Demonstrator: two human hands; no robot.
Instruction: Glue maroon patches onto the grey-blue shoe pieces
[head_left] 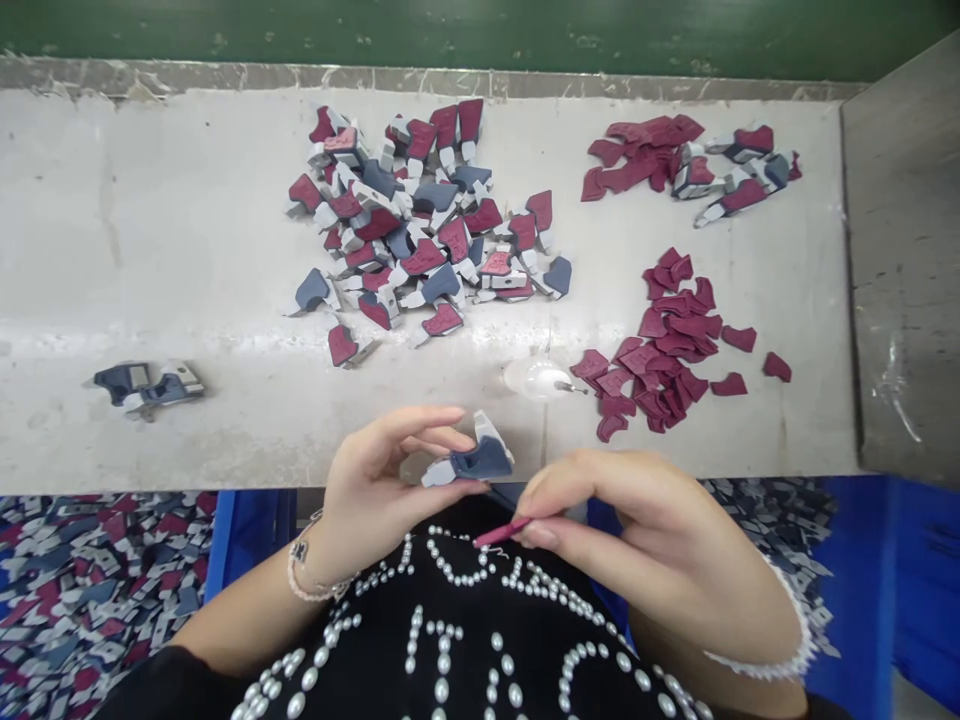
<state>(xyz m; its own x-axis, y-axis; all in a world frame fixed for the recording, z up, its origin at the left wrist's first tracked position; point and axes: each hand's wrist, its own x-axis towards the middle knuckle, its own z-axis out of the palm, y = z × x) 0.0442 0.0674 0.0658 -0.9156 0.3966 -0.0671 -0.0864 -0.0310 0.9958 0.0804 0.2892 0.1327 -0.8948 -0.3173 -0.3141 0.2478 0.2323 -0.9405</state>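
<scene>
My left hand (382, 485) holds a slate-blue and white shoe-upper piece (472, 460) between thumb and fingertips, just over the front edge of the pale bench (187, 250). My right hand (622, 530) pinches a thin maroon strip (499, 533), whose tip sits close to the held piece and does not visibly touch it. Beyond my hands lie a heap of assembled blue, white and maroon pieces (424, 225) and a heap of loose maroon cut pieces (664, 340). A small clear plastic bottle (536, 380) lies on its side near my right hand.
A smaller heap of maroon and white pieces (675, 160) lies at the back right, and a couple of blue pieces (146, 385) lie at the left. Below the bench, blue crates (247, 535) hold many pieces. A grey board (904, 250) stands at the right.
</scene>
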